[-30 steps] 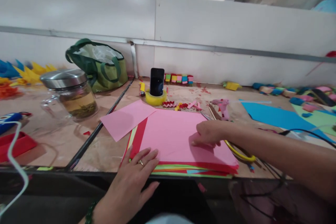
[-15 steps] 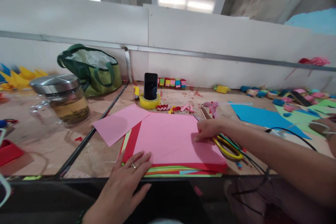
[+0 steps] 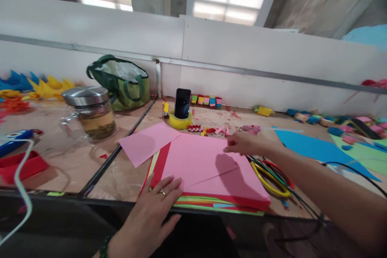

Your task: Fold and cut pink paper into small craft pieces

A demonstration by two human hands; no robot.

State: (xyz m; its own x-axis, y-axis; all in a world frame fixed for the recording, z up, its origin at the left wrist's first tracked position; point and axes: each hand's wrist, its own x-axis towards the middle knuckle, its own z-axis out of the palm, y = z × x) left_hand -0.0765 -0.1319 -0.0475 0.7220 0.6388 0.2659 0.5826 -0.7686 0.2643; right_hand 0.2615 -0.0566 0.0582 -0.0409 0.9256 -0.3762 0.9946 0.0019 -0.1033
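My left hand [image 3: 151,213] lies flat with fingers spread on the near left corner of a stack of coloured paper [image 3: 223,202]. A pink sheet [image 3: 193,157] tops the stack, with a thin slanting line across it. My right hand [image 3: 246,144] hovers over the sheet's far right part, fingers curled together, its shadow falling on the pink. Whatever those fingers hold, if anything, is hidden. Below my right wrist are scissors with yellow handles [image 3: 269,183], partly covered by the arm. Another pink sheet [image 3: 148,145] overlaps the stack's left side.
A phone [image 3: 182,103] stands in a yellow tape roll [image 3: 180,121] behind the stack. To the left are a lidded glass mug [image 3: 96,119] and a green bag [image 3: 133,92]. Blue paper [image 3: 317,147] and cables lie right. A white cord [image 3: 24,193] hangs at left.
My right hand has lifted off the pink sheet, and more of the scissors shows. My left hand stays on the stack. The view has shifted left.
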